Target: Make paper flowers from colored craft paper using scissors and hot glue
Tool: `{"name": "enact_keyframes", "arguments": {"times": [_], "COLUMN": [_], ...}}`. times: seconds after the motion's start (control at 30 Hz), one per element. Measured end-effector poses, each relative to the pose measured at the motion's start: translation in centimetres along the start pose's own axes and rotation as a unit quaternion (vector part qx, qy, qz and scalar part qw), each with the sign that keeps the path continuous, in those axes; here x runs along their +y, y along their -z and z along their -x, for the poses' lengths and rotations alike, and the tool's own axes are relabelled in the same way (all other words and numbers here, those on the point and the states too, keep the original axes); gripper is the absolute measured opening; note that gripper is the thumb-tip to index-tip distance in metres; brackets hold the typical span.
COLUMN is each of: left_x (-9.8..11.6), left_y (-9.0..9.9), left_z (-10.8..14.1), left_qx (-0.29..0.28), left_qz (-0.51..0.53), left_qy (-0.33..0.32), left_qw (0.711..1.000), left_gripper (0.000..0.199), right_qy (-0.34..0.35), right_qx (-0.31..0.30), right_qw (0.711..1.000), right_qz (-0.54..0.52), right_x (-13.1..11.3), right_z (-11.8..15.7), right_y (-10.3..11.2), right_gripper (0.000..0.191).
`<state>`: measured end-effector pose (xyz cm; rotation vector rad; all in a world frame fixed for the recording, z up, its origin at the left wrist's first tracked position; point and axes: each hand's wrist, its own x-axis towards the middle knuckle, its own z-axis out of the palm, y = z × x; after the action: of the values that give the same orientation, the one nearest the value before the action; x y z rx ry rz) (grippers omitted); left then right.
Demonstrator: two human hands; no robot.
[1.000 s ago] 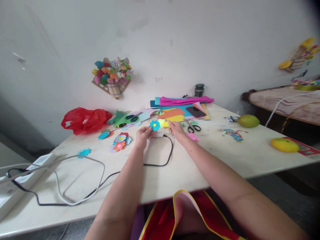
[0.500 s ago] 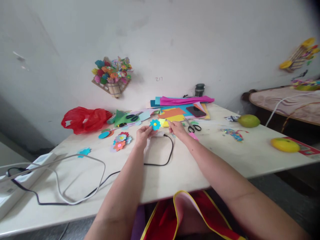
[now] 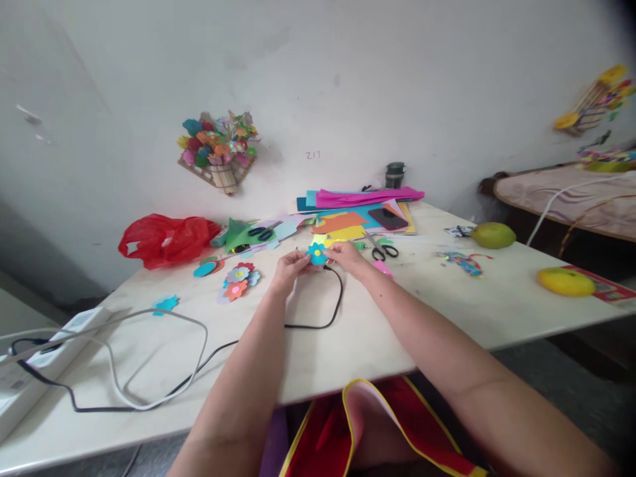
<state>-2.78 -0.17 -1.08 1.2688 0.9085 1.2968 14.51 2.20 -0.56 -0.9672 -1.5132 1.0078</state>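
Left hand (image 3: 289, 270) and right hand (image 3: 348, 257) pinch the blue flower (image 3: 317, 254) right of the red bag (image 3: 166, 240); likely light, creasable, best held by edges.

Your bare left arm (image 3: 243, 364) and right arm (image 3: 442, 344) cross the near edge of the tabletop (image 3: 342, 361) and slant inward toward its far edge. Your left hand (image 3: 288, 270) and right hand (image 3: 352, 258) face each other just apart, palms largely hidden, thumbs and fingers (image 3: 336, 249) drawn together in a pinch.
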Motion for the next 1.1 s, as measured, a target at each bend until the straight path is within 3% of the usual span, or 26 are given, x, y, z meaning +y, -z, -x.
{"name": "enact_keyframes", "arguments": {"times": [0.2, 0.6, 0.87, 1.1], "left_x": [0.6, -0.7, -0.6, -0.1], "left_y": [-0.8, -0.6, -0.6, -0.5], "left_z": [0.4, -0.5, -0.4, -0.1], "left_qx": [-0.001, 0.013, 0.011, 0.021], "left_qz": [-0.021, -0.055, -0.048, -0.029], "left_qy": [0.002, -0.041, -0.036, -0.028], "left_qw": [1.0, 0.998, 0.998, 0.999], "left_gripper": [0.038, 0.035, 0.037, 0.045], "right_qy": [0.003, -0.013, -0.017, -0.024], "right_qx": [-0.002, -0.036, -0.051, -0.05], "right_qw": [1.0, 0.999, 0.996, 0.995], "right_qz": [0.008, -0.027, -0.071, -0.088], "right_x": [-0.4, -0.3, 0.9, 0.5], "right_z": [0.3, 0.7, 0.0, 0.0], "right_y": [-0.5, -1.0, -0.9, -0.6], "right_gripper": [0.024, 0.014, 0.023, 0.031]}}
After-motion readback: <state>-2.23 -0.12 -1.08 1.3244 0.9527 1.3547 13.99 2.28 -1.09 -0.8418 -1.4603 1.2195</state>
